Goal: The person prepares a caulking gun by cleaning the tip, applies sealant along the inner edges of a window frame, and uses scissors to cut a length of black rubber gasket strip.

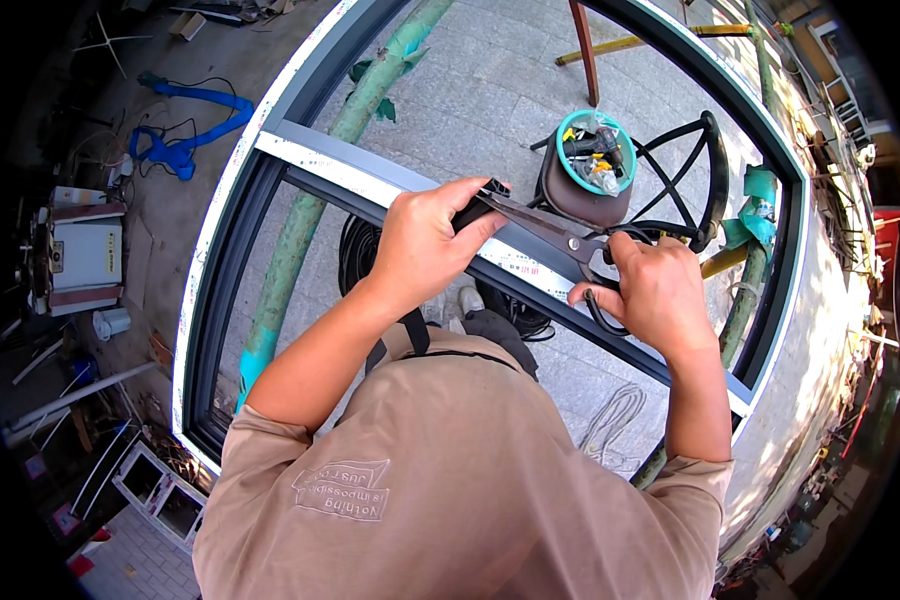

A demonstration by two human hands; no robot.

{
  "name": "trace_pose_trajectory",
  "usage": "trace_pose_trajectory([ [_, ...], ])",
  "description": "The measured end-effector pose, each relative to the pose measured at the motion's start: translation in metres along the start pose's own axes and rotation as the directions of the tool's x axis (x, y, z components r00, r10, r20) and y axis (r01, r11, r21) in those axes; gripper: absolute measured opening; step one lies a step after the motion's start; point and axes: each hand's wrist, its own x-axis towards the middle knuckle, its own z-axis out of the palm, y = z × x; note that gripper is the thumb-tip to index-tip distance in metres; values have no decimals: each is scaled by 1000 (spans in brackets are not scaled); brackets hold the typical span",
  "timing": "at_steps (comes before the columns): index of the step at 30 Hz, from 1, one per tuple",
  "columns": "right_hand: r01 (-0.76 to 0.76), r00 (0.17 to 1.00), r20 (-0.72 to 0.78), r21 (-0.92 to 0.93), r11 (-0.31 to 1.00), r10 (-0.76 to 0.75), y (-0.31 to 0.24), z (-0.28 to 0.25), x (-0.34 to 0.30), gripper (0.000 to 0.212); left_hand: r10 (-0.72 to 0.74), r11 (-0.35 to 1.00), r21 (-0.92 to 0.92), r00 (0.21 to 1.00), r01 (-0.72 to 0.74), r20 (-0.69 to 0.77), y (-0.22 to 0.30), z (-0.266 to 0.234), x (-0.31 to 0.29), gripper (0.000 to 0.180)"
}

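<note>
My right hand (662, 290) is wrapped round the dark handles of a pair of scissors (545, 230), their blades pointing left. Pinched between the thumb and fingers of my left hand (425, 240) is a short black strip (478, 204), which looks like rubber seal. The scissor tips reach the strip beside my left fingers; whether the blades have cut into it I cannot tell. Both hands are just above the crossbar of a large dark grey window frame (355, 178), its outer faces covered in white printed film.
Green poles (288, 262) wrapped with teal tape lie under the frame. Beyond the crossbar, a teal basin (625, 185) of tools and plastic bags sits on a brown stool seat (585, 207). A white machine (88, 250) and a blue strap-like item (185, 150) are at left. Coiled black strip (358, 255) hangs below.
</note>
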Motion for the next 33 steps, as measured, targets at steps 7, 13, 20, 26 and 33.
trace_pose_trajectory([
  [7, 19, 997, -72, 14, 1000, -18, 2, 9, -1, 65, -30, 1000, -5, 999, 30, 19, 0, 0, 0, 31],
  [13, 44, 986, -158, -33, 998, -49, 6, 17, -1, 63, -52, 999, -15, 998, 52, 28, 2, -2, 2, 29],
  [20, -217, 957, -155, 184, 959, 246, 3, 19, 0, 64, -119, 990, -65, 990, 124, 81, 0, -6, 3, 25],
  [26, -215, 968, -71, 255, 943, 240, -1, 23, 1, 66, -156, 971, -164, 982, 172, 106, 5, -8, 5, 28],
  [33, -218, 966, -80, 256, 942, 245, -6, 23, 1, 67, -154, 959, -223, 982, 175, 106, 4, -9, 4, 29],
])
